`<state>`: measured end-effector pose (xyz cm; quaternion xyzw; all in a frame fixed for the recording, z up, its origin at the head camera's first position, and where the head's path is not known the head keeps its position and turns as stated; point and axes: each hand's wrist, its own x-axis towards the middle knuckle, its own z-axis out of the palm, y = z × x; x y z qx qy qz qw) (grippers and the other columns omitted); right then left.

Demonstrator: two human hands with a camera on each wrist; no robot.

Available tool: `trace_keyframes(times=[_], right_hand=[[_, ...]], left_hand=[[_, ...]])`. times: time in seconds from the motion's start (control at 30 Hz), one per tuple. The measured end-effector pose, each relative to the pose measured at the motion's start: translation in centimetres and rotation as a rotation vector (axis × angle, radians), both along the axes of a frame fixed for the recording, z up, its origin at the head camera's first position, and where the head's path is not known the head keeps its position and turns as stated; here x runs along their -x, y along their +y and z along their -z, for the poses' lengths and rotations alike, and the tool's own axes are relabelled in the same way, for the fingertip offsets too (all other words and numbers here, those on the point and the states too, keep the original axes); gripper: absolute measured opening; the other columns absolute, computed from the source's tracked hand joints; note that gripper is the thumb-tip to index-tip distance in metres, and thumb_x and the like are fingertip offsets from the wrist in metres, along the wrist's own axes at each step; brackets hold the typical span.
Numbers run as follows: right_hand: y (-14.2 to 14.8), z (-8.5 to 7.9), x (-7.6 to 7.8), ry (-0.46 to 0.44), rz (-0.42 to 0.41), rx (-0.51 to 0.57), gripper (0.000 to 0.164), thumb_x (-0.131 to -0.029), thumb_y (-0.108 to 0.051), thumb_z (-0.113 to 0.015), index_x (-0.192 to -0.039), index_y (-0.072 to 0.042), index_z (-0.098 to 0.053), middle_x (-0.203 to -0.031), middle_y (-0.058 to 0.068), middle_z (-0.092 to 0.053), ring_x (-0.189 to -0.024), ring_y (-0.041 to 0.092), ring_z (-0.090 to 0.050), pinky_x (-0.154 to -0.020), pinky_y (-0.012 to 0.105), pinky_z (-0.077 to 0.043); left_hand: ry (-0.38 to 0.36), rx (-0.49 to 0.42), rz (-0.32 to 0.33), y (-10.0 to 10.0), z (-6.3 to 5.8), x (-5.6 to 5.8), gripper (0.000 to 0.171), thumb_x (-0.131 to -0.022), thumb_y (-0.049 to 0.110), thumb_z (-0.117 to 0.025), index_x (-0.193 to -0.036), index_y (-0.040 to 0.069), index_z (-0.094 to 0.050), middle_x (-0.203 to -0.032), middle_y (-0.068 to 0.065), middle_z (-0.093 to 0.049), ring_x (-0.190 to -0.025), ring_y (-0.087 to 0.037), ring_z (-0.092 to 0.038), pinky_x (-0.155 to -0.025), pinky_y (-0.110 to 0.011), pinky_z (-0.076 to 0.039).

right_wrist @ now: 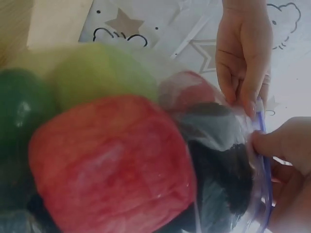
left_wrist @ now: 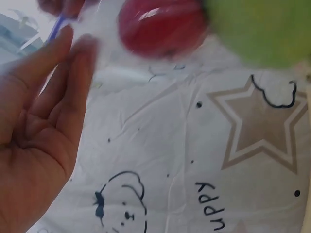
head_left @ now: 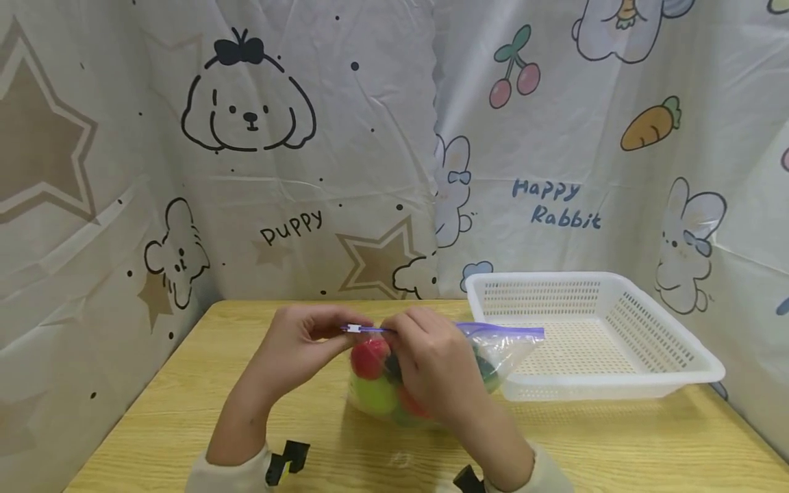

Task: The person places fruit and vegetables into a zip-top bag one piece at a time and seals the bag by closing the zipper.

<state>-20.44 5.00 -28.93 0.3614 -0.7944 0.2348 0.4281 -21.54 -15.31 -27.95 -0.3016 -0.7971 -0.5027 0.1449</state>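
Note:
A clear zip bag (head_left: 508, 346) with a purple seal strip and a white slider (head_left: 353, 329) stands over the table in front of me. My left hand (head_left: 294, 350) pinches the strip's left end by the slider. My right hand (head_left: 439, 363) pinches the strip a little further right, thumb and fingers on either side of it. Inside the bag show a red round piece (head_left: 370, 359), a light green one (head_left: 374, 396), a larger red one (right_wrist: 114, 165), a dark piece (right_wrist: 218, 170) and a dark green one (right_wrist: 22, 109). My right hand hides part of the bag in the head view.
A white perforated plastic basket (head_left: 610, 380) stands on the wooden table (head_left: 296, 445) at the right, just behind the bag's right end. Printed cloth (head_left: 382, 171) hangs along the back and both sides.

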Motion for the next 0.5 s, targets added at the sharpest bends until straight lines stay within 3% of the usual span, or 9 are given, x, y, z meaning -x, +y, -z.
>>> trace_keyframes(times=[0.1, 0.2, 0.5], right_hand=[[-0.1, 0.0, -0.2, -0.038, 0.01, 0.04, 0.006, -0.083, -0.004, -0.064, -0.083, -0.009, -0.066, -0.077, 0.002, -0.065, -0.073, 0.013, -0.06, -0.06, 0.031, -0.058], [-0.1, -0.1, -0.3, -0.067, -0.015, 0.066, 0.005, -0.084, -0.007, -0.065, -0.087, -0.01, -0.068, -0.081, 0.001, -0.066, -0.077, 0.013, -0.061, -0.062, 0.031, -0.059], [-0.6, -0.2, -0.8, 0.025, -0.125, 0.082, 0.008, -0.083, -0.013, -0.068, -0.091, -0.01, -0.069, -0.079, 0.0, -0.067, -0.073, 0.009, -0.061, -0.058, 0.023, -0.057]], left_hand=[[-0.002, 0.005, -0.042, -0.4, -0.3, -0.4, 0.01, -0.079, 0.013, -0.072, -0.088, 0.016, -0.072, -0.087, -0.005, -0.075, -0.075, -0.01, -0.069, -0.063, -0.023, -0.06], [0.045, 0.027, -0.077, -0.4, -0.7, -0.7, 0.006, -0.08, 0.011, -0.071, -0.082, 0.016, -0.071, -0.082, -0.003, -0.074, -0.072, -0.008, -0.069, -0.059, -0.023, -0.06], [0.152, 0.073, -0.041, 0.5, -1.0, -1.4, 0.016, -0.078, 0.003, -0.071, -0.079, 0.018, -0.073, -0.077, 0.001, -0.075, -0.075, -0.004, -0.068, -0.068, -0.026, -0.062]])
